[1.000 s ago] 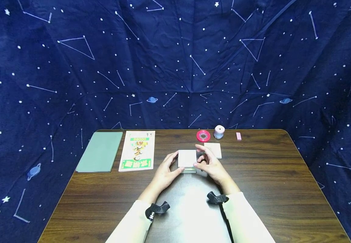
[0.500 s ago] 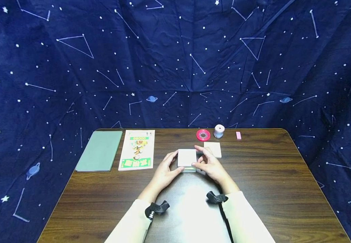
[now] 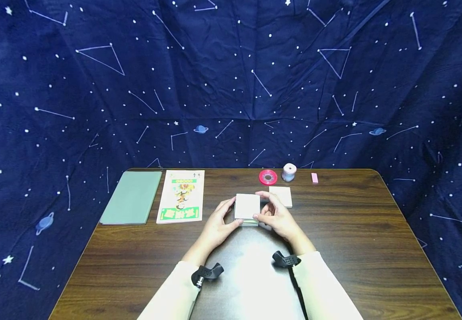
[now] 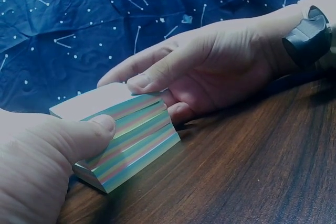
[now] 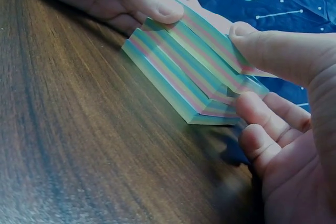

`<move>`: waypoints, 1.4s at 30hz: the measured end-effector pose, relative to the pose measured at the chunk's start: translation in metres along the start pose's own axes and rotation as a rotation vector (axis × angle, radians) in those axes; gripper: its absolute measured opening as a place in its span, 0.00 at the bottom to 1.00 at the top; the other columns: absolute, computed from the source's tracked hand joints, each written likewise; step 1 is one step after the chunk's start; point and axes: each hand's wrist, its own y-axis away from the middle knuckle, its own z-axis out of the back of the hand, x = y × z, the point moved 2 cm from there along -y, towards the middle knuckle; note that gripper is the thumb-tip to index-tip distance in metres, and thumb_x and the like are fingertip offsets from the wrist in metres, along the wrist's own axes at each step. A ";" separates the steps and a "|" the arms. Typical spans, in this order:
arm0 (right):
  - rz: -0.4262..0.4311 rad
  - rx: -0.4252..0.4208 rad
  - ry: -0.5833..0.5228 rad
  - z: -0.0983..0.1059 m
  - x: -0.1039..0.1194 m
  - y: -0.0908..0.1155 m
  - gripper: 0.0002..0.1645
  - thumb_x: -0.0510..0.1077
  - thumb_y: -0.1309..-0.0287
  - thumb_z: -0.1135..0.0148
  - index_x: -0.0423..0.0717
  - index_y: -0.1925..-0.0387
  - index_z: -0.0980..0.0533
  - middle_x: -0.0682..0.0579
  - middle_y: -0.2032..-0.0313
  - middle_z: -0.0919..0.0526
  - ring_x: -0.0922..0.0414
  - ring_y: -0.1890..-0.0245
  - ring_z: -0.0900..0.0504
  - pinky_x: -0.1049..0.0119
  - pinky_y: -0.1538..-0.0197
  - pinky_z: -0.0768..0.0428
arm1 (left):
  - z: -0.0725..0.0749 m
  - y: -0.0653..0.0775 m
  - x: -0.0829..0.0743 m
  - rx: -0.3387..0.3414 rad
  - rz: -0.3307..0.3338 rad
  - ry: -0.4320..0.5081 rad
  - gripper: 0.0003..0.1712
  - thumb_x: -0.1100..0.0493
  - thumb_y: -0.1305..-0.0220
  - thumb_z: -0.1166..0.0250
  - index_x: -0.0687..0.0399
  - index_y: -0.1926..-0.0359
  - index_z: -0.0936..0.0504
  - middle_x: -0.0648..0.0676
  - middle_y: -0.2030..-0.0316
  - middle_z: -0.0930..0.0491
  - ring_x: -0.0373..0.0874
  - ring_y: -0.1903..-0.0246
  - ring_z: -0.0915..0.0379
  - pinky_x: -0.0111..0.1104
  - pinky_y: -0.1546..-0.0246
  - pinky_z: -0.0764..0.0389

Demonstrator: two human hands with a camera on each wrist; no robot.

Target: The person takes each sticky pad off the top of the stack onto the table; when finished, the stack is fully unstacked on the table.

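A stack of square note pads (image 3: 248, 206) stands between both hands, white on top. Its sides show pastel stripes of blue, pink, yellow and green in the wrist views, and its layers sit unevenly. My left hand (image 3: 214, 230) grips the stack's left side, its thumb (image 4: 102, 127) pressed on the striped near face. From the right, my right hand (image 3: 282, 222) pinches the upper pads, thumb (image 5: 249, 35) at the top near edge and index finger at the far corner. Its other fingers curl beside the lower layers in the right wrist view.
Behind the right hand lies another pale square pad (image 3: 284, 197). Farther back are a red ring-shaped roll (image 3: 268, 177), a white spool (image 3: 289, 172) and a pink eraser-like block (image 3: 314, 178). A green notebook (image 3: 131, 198) and a printed booklet (image 3: 181, 196) lie on the left.
The right hand's fingertips have drawn in slightly toward the stack's right side. The left hand keeps its hold, and the other things lie where they were.
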 end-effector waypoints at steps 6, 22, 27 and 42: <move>0.070 -0.014 -0.013 0.000 0.000 0.002 0.45 0.29 0.41 0.23 0.42 0.25 0.30 0.39 0.40 0.30 0.62 0.69 0.25 0.78 0.70 0.26 | 0.000 -0.001 0.000 -0.001 -0.010 0.001 0.45 0.59 0.32 0.23 0.57 0.18 0.32 0.59 0.25 0.27 0.57 0.25 0.28 0.51 0.21 0.26; 0.168 -0.118 -0.133 0.002 0.000 0.008 0.36 0.23 0.41 0.28 0.34 0.32 0.27 0.49 0.59 0.22 0.64 0.63 0.20 0.78 0.62 0.18 | 0.000 0.000 0.000 0.025 0.021 0.022 0.46 0.59 0.32 0.24 0.59 0.18 0.33 0.59 0.24 0.28 0.55 0.23 0.31 0.47 0.19 0.29; 0.205 -0.145 -0.262 0.011 0.005 0.008 0.37 0.19 0.41 0.32 0.24 0.30 0.31 0.53 0.52 0.21 0.64 0.59 0.17 0.76 0.54 0.12 | 0.001 0.000 0.001 0.023 0.031 0.012 0.46 0.57 0.31 0.24 0.57 0.18 0.33 0.58 0.24 0.28 0.54 0.23 0.31 0.47 0.19 0.29; 0.217 -0.415 -0.253 0.072 0.005 0.020 0.32 0.24 0.33 0.34 0.26 0.29 0.28 0.55 0.57 0.16 0.65 0.59 0.17 0.78 0.58 0.16 | 0.000 0.001 -0.001 0.009 0.022 0.020 0.45 0.58 0.31 0.24 0.60 0.19 0.32 0.59 0.24 0.27 0.56 0.25 0.28 0.49 0.20 0.28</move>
